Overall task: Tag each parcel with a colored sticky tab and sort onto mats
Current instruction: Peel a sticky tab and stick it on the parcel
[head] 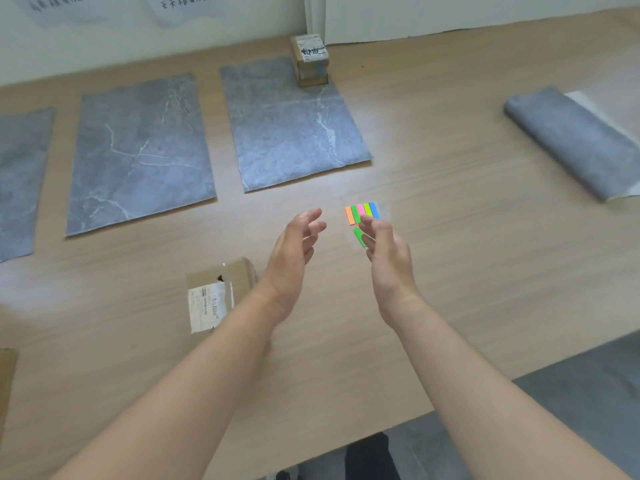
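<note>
A pad of coloured sticky tabs [360, 212] lies on the wooden table, with a loose green tab [359, 236] just below it. My right hand [388, 251] hovers over the pad with relaxed fingers and holds nothing. My left hand [294, 254] is raised to the left of the pad, fingers loose and empty. A cardboard parcel with a white label [216, 296] sits left of my left wrist. Another taped parcel [310, 60] stands at the far corner of the right grey mat [291, 126]. A second mat [138, 150] lies in the middle, a third [20, 181] at the left edge.
A rolled grey mat [571, 140] lies at the right of the table. A piece of cardboard [5, 379] shows at the left edge. The table's front edge [450, 407] runs diagonally at lower right, with grey floor beyond. White wall with papers behind.
</note>
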Tool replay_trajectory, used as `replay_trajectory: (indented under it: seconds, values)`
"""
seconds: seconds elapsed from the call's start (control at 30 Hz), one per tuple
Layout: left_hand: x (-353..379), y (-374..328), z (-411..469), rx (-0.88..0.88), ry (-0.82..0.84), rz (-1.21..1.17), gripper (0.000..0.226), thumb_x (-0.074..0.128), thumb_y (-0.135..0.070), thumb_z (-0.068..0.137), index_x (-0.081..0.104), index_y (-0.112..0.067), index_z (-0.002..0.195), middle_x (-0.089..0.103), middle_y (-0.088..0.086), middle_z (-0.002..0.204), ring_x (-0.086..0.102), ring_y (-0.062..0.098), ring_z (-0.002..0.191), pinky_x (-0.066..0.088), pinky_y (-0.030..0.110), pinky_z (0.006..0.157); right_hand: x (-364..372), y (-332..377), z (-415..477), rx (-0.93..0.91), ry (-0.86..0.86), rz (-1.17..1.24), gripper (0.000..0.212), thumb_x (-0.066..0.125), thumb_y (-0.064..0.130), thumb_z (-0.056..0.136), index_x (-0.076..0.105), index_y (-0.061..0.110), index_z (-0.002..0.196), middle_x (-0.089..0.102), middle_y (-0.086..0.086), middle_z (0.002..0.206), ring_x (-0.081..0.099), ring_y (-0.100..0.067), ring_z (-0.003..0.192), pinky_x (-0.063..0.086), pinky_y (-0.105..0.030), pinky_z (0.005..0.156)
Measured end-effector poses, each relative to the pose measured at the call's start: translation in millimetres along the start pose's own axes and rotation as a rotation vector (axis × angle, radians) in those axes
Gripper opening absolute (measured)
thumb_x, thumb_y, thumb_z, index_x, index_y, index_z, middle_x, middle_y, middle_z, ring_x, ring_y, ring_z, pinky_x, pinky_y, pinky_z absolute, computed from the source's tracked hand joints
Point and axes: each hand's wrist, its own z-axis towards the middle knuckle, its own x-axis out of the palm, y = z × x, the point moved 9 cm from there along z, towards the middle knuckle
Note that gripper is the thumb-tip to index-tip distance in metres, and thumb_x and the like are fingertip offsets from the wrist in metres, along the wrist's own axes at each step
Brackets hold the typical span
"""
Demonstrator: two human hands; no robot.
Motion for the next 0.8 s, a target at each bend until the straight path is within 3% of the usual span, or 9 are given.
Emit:
replay_trajectory:
  seconds: [0.1, 0.17, 0.33, 0.43, 0.53, 0.7, 0.8]
  values:
    - [27.5, 11.3, 29.4, -0.023, -0.011, 0.007, 0.064, 0.034, -0.057, 0.085, 0.056, -0.028, 0.138, 0.063, -0.002, 0.133, 0.048, 0.018, 0.135, 0.030, 0.041, 0.119, -19.1, -2.4, 37.0, 0.004, 0.020, -0.018, 0.033, 0.043, 0.045, 0.093, 0.070, 0.032, 0.108, 0.069, 0.010, 0.121, 0.060, -0.008, 0.121, 0.044, -0.029, 0.107]
    - [44.0, 17.9, 47.8, -0.046, -0.030, -0.001, 0.065, 0.034, -0.057, 0.085, 0.055, -0.027, 0.139, 0.064, -0.001, 0.133, 0.048, 0.019, 0.135, 0.029, 0.042, 0.120, -33.8, -3.2, 62.4, -0.001, 0.015, -0.034, 0.033, 0.042, 0.046, 0.091, 0.070, 0.035, 0.103, 0.069, 0.004, 0.120, 0.061, -0.013, 0.118, 0.046, -0.028, 0.099]
    - [81.4, 33.8, 92.0, -0.094, -0.054, -0.025, 0.060, 0.035, -0.057, 0.089, 0.057, -0.027, 0.136, 0.067, -0.003, 0.128, 0.053, 0.015, 0.130, 0.030, 0.041, 0.119, -64.4, -10.8, 121.1, 0.002, 0.014, -0.046, 0.035, 0.035, 0.025, 0.107, 0.067, 0.020, 0.120, 0.069, 0.005, 0.119, 0.062, -0.009, 0.116, 0.048, -0.026, 0.101]
    - [92.9, 45.8, 117.0, -0.119, -0.064, -0.043, 0.049, 0.032, -0.050, 0.103, 0.056, -0.025, 0.137, 0.067, -0.002, 0.128, 0.056, 0.013, 0.127, 0.030, 0.042, 0.119, -73.3, -21.9, 154.6, 0.025, 0.005, -0.080, 0.036, 0.035, 0.024, 0.108, 0.066, 0.017, 0.124, 0.070, 0.002, 0.118, 0.064, -0.013, 0.114, 0.049, -0.025, 0.097]
    - [95.5, 55.4, 140.0, -0.121, -0.087, -0.038, 0.049, 0.034, -0.052, 0.099, 0.058, -0.027, 0.133, 0.068, -0.001, 0.128, 0.059, 0.013, 0.124, 0.033, 0.040, 0.117, -76.1, -33.0, 184.6, 0.009, 0.016, -0.156, 0.032, 0.039, 0.022, 0.108, 0.066, 0.019, 0.123, 0.071, 0.003, 0.114, 0.066, -0.012, 0.109, 0.050, -0.025, 0.096]
    - [90.8, 66.0, 166.0, -0.127, -0.131, -0.001, 0.044, 0.029, -0.037, 0.108, 0.056, -0.017, 0.138, 0.066, 0.006, 0.129, 0.062, 0.017, 0.120, 0.041, 0.036, 0.112, -64.4, -28.9, 221.2, -0.290, 0.166, -0.637, 0.028, 0.065, 0.009, 0.094, 0.073, 0.019, 0.119, 0.071, 0.005, 0.111, 0.067, -0.005, 0.085, 0.047, -0.011, 0.081]
    - [86.5, 71.2, 175.4, -0.150, -0.155, -0.019, 0.045, 0.029, -0.034, 0.108, 0.054, -0.013, 0.138, 0.067, 0.010, 0.127, 0.064, 0.021, 0.117, 0.043, 0.037, 0.110, -45.3, -26.9, 239.5, -0.447, 0.305, -0.822, 0.031, 0.080, 0.004, 0.080, 0.078, 0.015, 0.110, 0.068, -0.005, 0.100, 0.062, -0.013, 0.071, 0.048, -0.023, 0.078]
